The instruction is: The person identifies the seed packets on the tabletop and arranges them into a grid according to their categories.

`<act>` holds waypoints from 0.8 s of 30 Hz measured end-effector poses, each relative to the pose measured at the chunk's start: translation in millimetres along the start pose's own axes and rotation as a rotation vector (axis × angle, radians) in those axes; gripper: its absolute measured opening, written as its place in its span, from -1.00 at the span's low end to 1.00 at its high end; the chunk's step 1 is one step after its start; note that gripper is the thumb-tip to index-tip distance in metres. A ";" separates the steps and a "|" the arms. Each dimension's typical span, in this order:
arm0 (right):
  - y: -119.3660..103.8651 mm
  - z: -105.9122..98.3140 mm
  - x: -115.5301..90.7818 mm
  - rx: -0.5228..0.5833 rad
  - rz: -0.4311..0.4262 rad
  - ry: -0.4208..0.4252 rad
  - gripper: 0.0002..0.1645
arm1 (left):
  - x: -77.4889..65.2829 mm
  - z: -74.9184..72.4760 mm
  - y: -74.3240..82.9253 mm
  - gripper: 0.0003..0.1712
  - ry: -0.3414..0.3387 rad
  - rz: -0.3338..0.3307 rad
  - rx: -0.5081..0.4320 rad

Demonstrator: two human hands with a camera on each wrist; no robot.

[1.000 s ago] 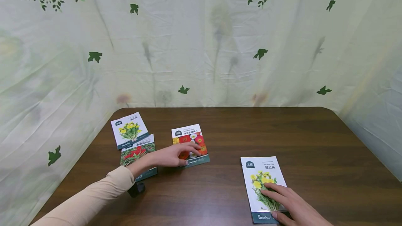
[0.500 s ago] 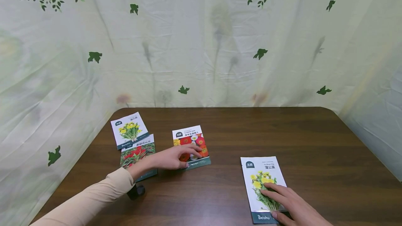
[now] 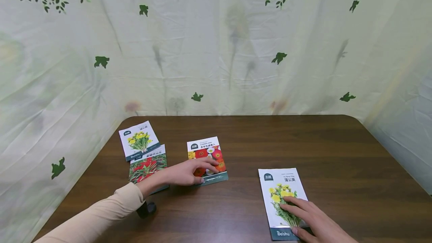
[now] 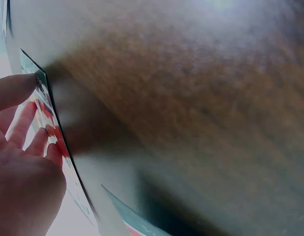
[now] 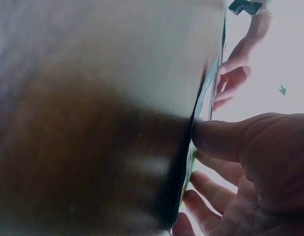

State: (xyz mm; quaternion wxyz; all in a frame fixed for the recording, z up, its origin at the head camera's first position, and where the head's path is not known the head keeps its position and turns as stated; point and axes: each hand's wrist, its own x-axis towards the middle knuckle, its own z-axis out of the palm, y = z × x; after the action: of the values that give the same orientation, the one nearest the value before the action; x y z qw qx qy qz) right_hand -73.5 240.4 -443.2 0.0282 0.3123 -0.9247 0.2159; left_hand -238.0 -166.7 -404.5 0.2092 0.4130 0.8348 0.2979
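L hand (image 3: pixel 187 171) & R hand (image 3: pixel 312 216): fingers spread; under them, poppy seed pkt (image 3: pixel 207 152) & dandelion seed pkt (image 3: pixel 277 194) resp., prob. steadying 2 flat.

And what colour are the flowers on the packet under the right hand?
The flowers on this dandelion packet are yellow, clearest in the head view.
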 end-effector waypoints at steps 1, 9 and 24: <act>-0.1 0.0 0.1 0.001 0.004 -0.003 -0.37 | 0.0 0.3 0.1 -0.47 0.001 -0.011 -0.003; -1.7 -1.6 1.3 0.020 0.041 -0.043 -0.37 | 0.5 2.6 0.6 -0.47 0.006 -0.011 0.048; -6.3 -6.0 2.8 0.045 0.110 -0.103 -0.35 | -1.1 5.6 5.5 -0.45 0.013 0.024 0.125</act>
State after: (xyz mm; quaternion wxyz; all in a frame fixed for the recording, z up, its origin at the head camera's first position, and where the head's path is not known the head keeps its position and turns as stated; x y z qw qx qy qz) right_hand -72.6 236.8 -434.9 -0.0386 0.2721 -0.9357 0.2213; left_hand -231.0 -163.1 -404.8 0.1739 0.4336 0.8481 0.2502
